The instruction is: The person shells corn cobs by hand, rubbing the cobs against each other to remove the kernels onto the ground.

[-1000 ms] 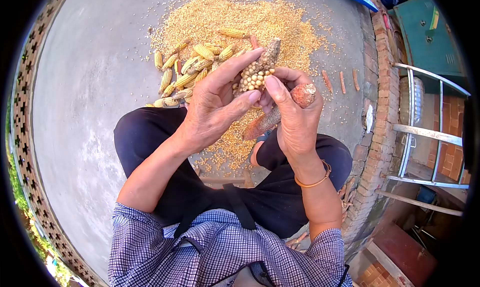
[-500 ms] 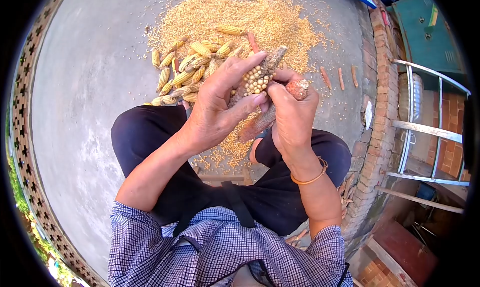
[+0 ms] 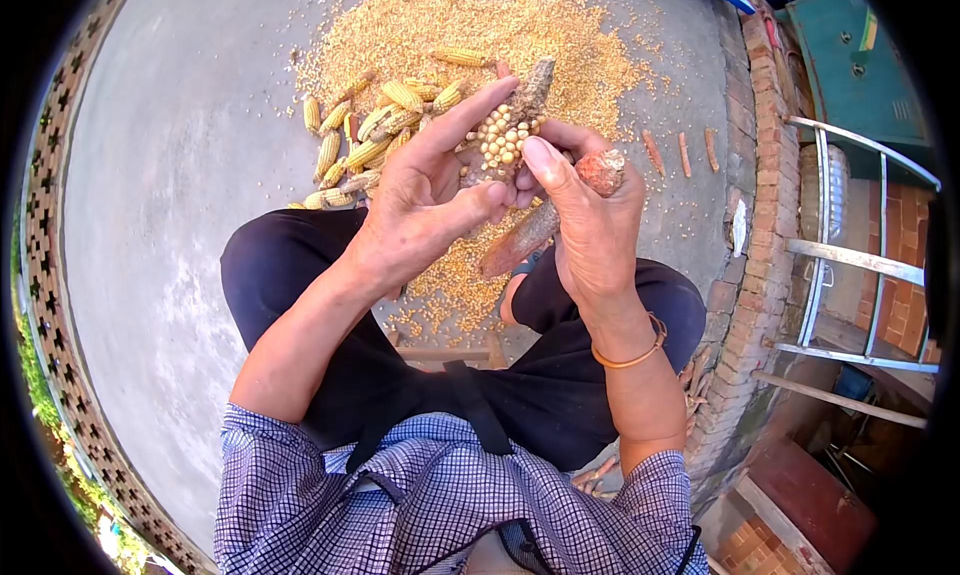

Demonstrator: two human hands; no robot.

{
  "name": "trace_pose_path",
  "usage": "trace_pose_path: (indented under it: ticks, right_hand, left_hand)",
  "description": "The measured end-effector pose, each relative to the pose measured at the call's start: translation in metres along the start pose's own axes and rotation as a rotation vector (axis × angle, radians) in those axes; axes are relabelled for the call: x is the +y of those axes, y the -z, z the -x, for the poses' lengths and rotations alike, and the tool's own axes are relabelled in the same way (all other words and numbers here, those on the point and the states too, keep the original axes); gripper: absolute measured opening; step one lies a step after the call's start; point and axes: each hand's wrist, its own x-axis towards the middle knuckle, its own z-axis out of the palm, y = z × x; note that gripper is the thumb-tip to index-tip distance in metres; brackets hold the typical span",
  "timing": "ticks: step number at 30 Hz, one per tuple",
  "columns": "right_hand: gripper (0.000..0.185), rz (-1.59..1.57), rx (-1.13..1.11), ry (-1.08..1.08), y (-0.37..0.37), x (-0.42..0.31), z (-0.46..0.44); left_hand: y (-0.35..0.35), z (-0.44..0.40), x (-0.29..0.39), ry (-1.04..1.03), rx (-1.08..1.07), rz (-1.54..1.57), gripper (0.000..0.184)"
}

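My left hand (image 3: 425, 190) is closed around a mostly stripped corn cob (image 3: 537, 85) that points up and away. A patch of pale kernels (image 3: 505, 138) still sits on its near face. My right hand (image 3: 598, 225) grips a bare reddish corn cob (image 3: 522, 243), whose broken end shows beside the index finger. The right thumb lies against the edge of the kernel patch, and the right fingers reach behind the left-hand cob, partly hidden. Beyond my left hand lies a pile of unshelled corn ears (image 3: 402, 96), beside a wide spread of loose kernels (image 3: 400, 25).
Several bare cobs (image 3: 685, 155) lie on the concrete floor (image 3: 170, 225) to the right. A low brick edge (image 3: 765, 225) runs along that side, with a metal frame (image 3: 855, 257) and a green cabinet (image 3: 860, 75) past it. More kernels (image 3: 455, 310) lie between my legs.
The right thumb has lifted from low between the cobs onto the kernel patch. The left-hand cob has turned more upright, and the left thumb has moved down off the kernels.
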Motion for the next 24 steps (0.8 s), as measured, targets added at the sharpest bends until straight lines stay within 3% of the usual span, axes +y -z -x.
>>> trace_pose_path:
  ticks: [7, 13, 24]
  right_hand:
    - [0.022, 0.055, 0.033, 0.020, 0.000, 0.005, 0.000]
    - [0.024, 0.014, -0.036, -0.009, 0.002, -0.002, -0.001]
    - [0.029, 0.192, -0.024, 0.027, -0.001, -0.002, 0.003]
  left_hand:
    - [0.005, 0.001, -0.010, -0.119, -0.036, -0.274, 0.070]
    - [0.005, -0.003, -0.005, -0.022, -0.024, -0.033, 0.067]
    - [-0.001, 0.001, -0.007, -0.037, 0.037, -0.149, 0.064]
